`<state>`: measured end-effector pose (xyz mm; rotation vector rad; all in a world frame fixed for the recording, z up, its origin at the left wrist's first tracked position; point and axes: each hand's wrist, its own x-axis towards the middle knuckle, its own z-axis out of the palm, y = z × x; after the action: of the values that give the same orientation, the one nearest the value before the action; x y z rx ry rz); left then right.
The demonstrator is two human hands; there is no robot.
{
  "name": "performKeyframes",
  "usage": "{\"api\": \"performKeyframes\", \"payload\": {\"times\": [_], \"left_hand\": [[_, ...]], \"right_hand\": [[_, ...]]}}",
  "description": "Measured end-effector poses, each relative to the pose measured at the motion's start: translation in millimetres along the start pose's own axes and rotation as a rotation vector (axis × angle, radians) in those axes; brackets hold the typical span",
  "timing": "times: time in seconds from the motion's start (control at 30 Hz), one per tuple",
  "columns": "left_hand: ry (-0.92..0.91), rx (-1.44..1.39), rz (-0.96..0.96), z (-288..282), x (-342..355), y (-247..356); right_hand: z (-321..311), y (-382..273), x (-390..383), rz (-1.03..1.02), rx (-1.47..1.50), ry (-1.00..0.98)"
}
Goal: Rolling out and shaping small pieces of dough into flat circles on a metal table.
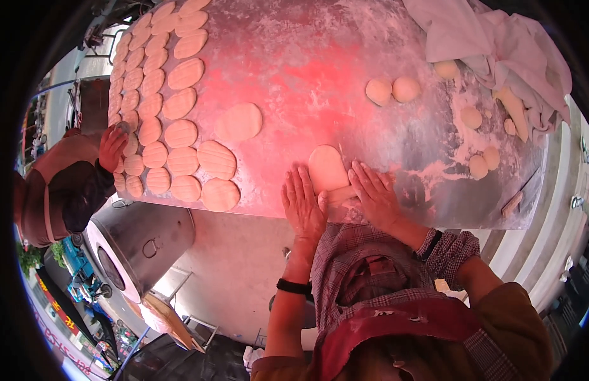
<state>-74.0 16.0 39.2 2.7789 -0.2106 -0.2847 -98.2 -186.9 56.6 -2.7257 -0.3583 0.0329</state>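
Both my hands lie over a wooden rolling pin (pixel 341 195) at the table's near edge. My left hand (pixel 302 202) has its fingers stretched forward, its palm by the pin's left end. My right hand (pixel 374 194) rests across the pin's right part, fingers extended and not wrapped round it. Between my hands, an oval piece of dough (pixel 327 166) lies flattened, its near edge against the pin. A smooth flat dough round (pixel 240 122) lies to the left. Beyond it are rows of flat dough pieces (pixel 216 159), several marked with lines.
A floured metal table (pixel 288 82) stretches ahead. Several dough balls (pixel 406 89) sit at the right, beside a crumpled cloth (pixel 491 51). A scraper (pixel 514 202) lies near the right corner. Another person's hand (pixel 111 148) reaches in from the left, above a metal drum (pixel 151 244).
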Motion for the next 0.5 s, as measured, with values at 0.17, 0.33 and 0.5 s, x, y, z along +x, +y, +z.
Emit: {"api": "performKeyframes", "payload": {"times": [0.17, 0.33, 0.5], "left_hand": [[-0.007, 0.010, -0.099, 1, -17, 11], [-0.249, -0.562, -0.483, -13, 59, 37], [-0.443, -0.802, -0.239, -48, 144, 13]], "right_hand": [[1, 2, -22, -0.059, 0.003, -0.020], [-7, 24, -11, 0.004, 0.123, -0.040], [-25, 46, -22, 0.251, 0.160, 0.009]]}}
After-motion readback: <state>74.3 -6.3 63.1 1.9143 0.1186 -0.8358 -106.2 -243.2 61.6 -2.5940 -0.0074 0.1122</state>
